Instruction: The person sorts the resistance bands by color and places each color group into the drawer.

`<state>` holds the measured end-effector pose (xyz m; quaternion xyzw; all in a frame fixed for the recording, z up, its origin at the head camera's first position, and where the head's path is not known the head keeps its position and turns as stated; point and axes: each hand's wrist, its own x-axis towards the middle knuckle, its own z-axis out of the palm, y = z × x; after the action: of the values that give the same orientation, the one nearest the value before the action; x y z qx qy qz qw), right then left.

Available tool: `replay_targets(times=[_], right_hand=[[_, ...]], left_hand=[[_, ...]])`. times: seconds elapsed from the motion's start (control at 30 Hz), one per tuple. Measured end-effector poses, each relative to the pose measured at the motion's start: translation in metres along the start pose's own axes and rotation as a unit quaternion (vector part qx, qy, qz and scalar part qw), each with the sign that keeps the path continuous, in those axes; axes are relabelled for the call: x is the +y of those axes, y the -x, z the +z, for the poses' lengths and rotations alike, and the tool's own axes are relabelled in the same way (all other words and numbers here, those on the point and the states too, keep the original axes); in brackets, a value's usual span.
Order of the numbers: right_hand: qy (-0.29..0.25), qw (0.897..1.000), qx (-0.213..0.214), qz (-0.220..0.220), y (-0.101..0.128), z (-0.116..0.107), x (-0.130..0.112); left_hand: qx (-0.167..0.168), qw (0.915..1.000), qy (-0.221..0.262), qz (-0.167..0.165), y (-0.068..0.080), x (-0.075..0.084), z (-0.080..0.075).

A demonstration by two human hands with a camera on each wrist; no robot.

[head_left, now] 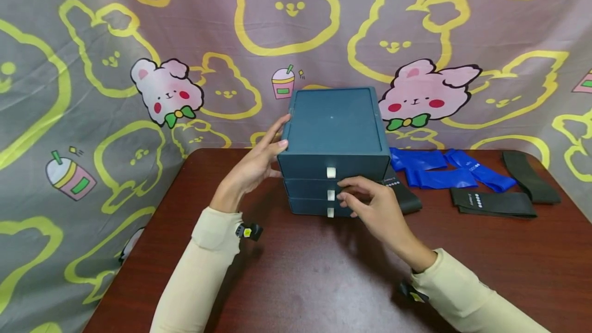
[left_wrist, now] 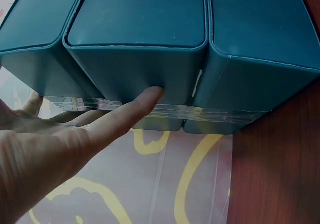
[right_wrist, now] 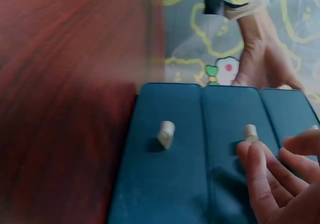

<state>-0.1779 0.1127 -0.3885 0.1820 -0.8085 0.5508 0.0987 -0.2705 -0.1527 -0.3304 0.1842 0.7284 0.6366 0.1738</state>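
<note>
A dark teal chest of three stacked drawers (head_left: 335, 122) stands on the table, each drawer front bearing a small off-white knob. My left hand (head_left: 256, 166) rests against the chest's left side, fingers extended; the left wrist view shows a fingertip (left_wrist: 156, 91) touching the side of the middle drawer. My right hand (head_left: 379, 207) is in front of the chest, thumb and fingers loosely bent, tips beside the middle knob (head_left: 331, 195). In the right wrist view the thumb and a fingertip overlap the end of that knob (right_wrist: 250, 131); whether they touch it I cannot tell.
To the right of the chest lie blue flat bands (head_left: 444, 178) and dark green-black bands (head_left: 492, 203), one partly behind my right hand. Clear tape (left_wrist: 220, 115) runs across the chest's side. A patterned curtain (head_left: 300, 24) hangs behind the brown table (head_left: 296, 281).
</note>
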Motion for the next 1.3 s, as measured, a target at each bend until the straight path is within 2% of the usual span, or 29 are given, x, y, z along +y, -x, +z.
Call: replay_targets(times=[0.27, 0.67, 0.93, 1.3], right_hand=[[0.007, 0.999, -0.039, 0.038, -0.002, 0.014, 0.013], [-0.013, 0.997, -0.049, 0.062, -0.002, 0.02, 0.014], [-0.013, 0.995, -0.066, 0.069, 0.022, 0.02, 0.001], [-0.027, 0.995, -0.087, 0.042, 0.062, 0.02, -0.015]], left_hand=[[-0.001, 1.0, 0.002, 0.0, 0.0, -0.001, 0.0], [-0.003, 1.0, 0.007, 0.001, -0.001, -0.001, 0.0], [-0.008, 0.9998, 0.019, 0.002, 0.0, -0.001, -0.001], [0.001, 1.0, 0.008, 0.0, -0.001, -0.002, 0.0]])
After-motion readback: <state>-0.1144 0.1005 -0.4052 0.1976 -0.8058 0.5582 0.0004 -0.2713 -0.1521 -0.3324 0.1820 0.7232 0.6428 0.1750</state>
